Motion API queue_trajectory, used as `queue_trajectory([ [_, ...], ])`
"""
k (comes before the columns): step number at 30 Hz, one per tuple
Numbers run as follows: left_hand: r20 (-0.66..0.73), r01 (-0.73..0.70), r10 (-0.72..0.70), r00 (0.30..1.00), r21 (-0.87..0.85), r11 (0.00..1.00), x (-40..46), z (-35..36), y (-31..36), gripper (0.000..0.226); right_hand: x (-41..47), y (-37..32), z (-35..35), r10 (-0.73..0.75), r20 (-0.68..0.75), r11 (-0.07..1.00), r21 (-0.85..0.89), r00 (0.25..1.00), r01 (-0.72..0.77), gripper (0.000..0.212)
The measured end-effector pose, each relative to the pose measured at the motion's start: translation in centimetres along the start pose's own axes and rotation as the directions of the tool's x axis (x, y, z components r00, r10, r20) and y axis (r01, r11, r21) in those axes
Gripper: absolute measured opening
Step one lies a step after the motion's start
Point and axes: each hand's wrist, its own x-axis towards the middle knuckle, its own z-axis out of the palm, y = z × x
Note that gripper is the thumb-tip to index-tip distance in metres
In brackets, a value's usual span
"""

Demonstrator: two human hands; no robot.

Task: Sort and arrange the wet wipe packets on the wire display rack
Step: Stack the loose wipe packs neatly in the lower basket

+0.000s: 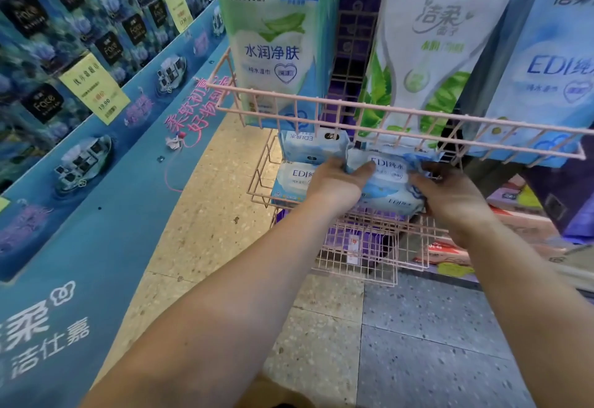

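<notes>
Reaching under the top basket (398,120) of a pink wire rack (363,247), both hands grip one blue-and-white packet (387,182) over the middle shelf. The left hand (337,182) curls round its left end, thumb on top; the right hand (450,195) curls round its right end. Just left of it, two more packets (308,147) lie stacked on that shelf, one on the other. Tall wipe packs stand in the top basket: a green one (273,38), a white one (427,44) and a blue one (553,63). A blue display (96,182) runs along the left, on a speckled floor (321,343).
</notes>
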Motion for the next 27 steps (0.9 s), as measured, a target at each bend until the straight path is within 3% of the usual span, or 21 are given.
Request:
queue_trajectory([
  [1, 0.007, -0.054, 0.054, 0.999, 0.234, 0.971, 0.5, -0.1, 0.0, 0.038, 0.0, 0.0, 0.0, 0.002, -0.007, 0.999, -0.039, 1.0, -0.003, 0.062],
  [3, 0.0, -0.08, 0.107, 0.994, 0.662, 0.745, 1.3, -0.4, -0.1, 0.042, -0.4, -0.3, 0.3, 0.008, 0.022, 0.979, -0.206, 1.0, -0.003, 0.05],
  [4, -0.003, -0.077, 0.122, 0.992, 0.763, 0.642, 1.5, -0.3, -0.1, 0.041, -0.4, -0.3, 0.6, 0.016, 0.039, 0.954, -0.301, 0.999, -0.004, 0.045],
  [9, 0.118, -0.191, 0.183, 0.976, 0.867, 0.46, 1.7, 0.4, -0.6, 0.032, -0.2, 0.2, 1.0, 0.026, 0.068, 0.922, -0.387, 0.997, 0.002, 0.046],
  [11, 0.153, -0.245, 0.222, 0.963, 0.84, 0.484, 1.7, -0.4, -1.5, 0.026, -0.2, 0.2, 0.9, 0.024, 0.074, 0.932, -0.363, 0.997, 0.005, 0.044],
  [13, 0.144, -0.288, 0.265, 0.953, 0.695, 0.658, 1.6, -1.2, -2.7, 0.025, -0.1, 0.2, 0.8, 0.023, 0.081, 0.938, -0.346, 0.996, 0.006, 0.043],
  [15, 0.025, -0.266, 0.28, 0.96, 0.409, 0.873, 1.5, -2.8, -3.2, 0.024, -0.1, 0.3, 0.8, 0.03, 0.092, 0.938, -0.346, 0.995, 0.004, 0.042],
  [16, -0.069, -0.258, 0.303, 0.95, 0.371, 0.892, 1.9, -4.0, -3.3, 0.025, 0.0, 0.3, 0.7, 0.039, 0.102, 0.939, -0.343, 0.994, -0.001, 0.042],
  [18, -0.203, -0.249, 0.431, 0.879, 0.575, 0.779, 3.5, -6.8, -3.1, 0.032, 0.0, 0.3, 0.6, 0.042, 0.107, 0.936, -0.353, 0.993, -0.002, 0.043],
  [19, -0.206, -0.228, 0.481, 0.852, 0.681, 0.696, 4.3, -8.0, -2.7, 0.035, -0.1, 0.2, 0.7, 0.034, 0.098, 0.932, -0.362, 0.995, 0.004, 0.045],
  [23, -0.051, -0.148, 0.405, 0.913, 0.883, 0.446, 6.4, -9.6, -1.1, 0.023, -0.5, -0.1, 1.2, -0.039, -0.02, 0.944, -0.33, 0.999, 0.031, 0.05],
  [27, -0.007, -0.166, 0.304, 0.953, 0.824, 0.541, 7.2, -10.1, -1.0, 0.016, -1.3, -0.6, 1.7, -0.057, 0.047, 0.934, -0.352, 0.997, 0.07, 0.061],
])
